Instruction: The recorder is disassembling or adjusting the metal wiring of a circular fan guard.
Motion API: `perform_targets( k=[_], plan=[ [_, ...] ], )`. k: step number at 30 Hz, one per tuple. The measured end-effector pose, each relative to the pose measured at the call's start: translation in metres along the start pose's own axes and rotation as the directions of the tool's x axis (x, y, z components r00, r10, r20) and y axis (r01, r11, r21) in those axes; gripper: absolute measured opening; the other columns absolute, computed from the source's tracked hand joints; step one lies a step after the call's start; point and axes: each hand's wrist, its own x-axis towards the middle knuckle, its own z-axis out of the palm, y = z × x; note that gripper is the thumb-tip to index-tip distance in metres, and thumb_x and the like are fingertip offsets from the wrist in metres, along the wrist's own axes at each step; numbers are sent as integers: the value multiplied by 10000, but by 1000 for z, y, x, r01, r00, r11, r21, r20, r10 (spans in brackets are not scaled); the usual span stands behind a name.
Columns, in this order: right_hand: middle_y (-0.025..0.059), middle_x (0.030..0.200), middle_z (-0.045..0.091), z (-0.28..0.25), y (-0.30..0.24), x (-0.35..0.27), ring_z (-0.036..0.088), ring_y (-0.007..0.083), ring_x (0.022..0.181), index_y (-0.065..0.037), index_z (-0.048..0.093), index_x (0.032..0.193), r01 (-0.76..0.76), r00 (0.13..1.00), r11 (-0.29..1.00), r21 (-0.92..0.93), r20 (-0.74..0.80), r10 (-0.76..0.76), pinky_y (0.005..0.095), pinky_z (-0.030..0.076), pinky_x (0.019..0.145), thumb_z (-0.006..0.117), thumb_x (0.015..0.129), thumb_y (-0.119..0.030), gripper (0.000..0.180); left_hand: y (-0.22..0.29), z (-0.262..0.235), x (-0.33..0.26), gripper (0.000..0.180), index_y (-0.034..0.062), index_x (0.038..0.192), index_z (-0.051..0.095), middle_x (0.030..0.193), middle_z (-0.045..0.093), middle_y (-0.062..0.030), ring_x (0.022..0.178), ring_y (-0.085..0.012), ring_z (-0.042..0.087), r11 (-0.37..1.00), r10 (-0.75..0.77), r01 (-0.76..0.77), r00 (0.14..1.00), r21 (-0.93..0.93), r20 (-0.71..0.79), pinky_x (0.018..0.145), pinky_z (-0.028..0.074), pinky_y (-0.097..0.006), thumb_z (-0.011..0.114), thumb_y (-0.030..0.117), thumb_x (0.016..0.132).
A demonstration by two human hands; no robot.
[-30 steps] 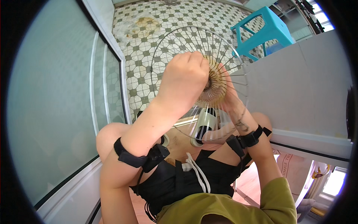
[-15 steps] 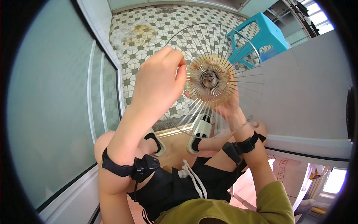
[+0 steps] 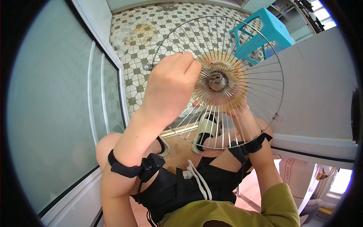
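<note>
A round wire fan guard (image 3: 223,128) is held up before me, its thin metal spokes fanning out from a yellowed, grimy centre (image 3: 218,80). Behind and below that centre, my right hand (image 3: 237,108) grips it, mostly hidden by the spokes. My left hand (image 3: 172,83) is closed, back of the hand toward me, with its fingertips against the left side of the spokes near the middle. Whatever those fingers pinch is hidden. Small clips sit on the rim, one of them a pale clip (image 3: 146,67) at the left.
A blue plastic stool (image 3: 264,30) stands on the patterned tile floor (image 3: 151,17), far right. Crumpled clear plastic (image 3: 132,34) lies far left. A frosted glass door (image 3: 53,106) borders my left, a pale panel (image 3: 317,90) my right. My slippered feet (image 3: 206,128) are below the guard.
The guard has turned and tilted, so its rim now faces me more fully and its clips sit elsewhere. Both hands and the guard's centre have shifted slightly to the right.
</note>
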Motion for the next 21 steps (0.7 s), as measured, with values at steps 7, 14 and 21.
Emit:
perform_targets(
  k=[7, 14, 21],
  plan=[
    [152, 1334, 408, -2, 0, -2, 438, 380, 1192, -92, 381, 1335, 25, 992, 999, 19, -122, -23, 705, 381, 893, 433, 888, -524, 624, -1, -5, -1, 94, 42, 777, 578, 718, 515, -81, 672, -266, 549, 995, -78, 79, 997, -62, 24, 588, 445, -359, 649, 14, 722],
    [145, 1327, 418, -4, 1, 2, 444, 370, 1186, -84, 382, 1331, -40, 987, 998, -43, -158, 32, 679, 403, 891, 409, 909, -499, 592, -2, -3, -1, 59, 37, 696, 546, 719, 522, -59, 726, -228, 560, 1000, 20, -19, 993, -10, 112, 651, 467, -322, 573, 20, 647],
    [141, 1332, 415, -5, 4, 1, 450, 361, 1181, -74, 373, 1336, -69, 978, 991, -111, -203, 45, 654, 399, 915, 375, 931, -482, 574, -19, -15, -3, 62, 5, 801, 574, 773, 524, -114, 743, -312, 542, 942, -86, 215, 897, -256, 434, 648, 447, -379, 592, -1, 742]
  ],
)
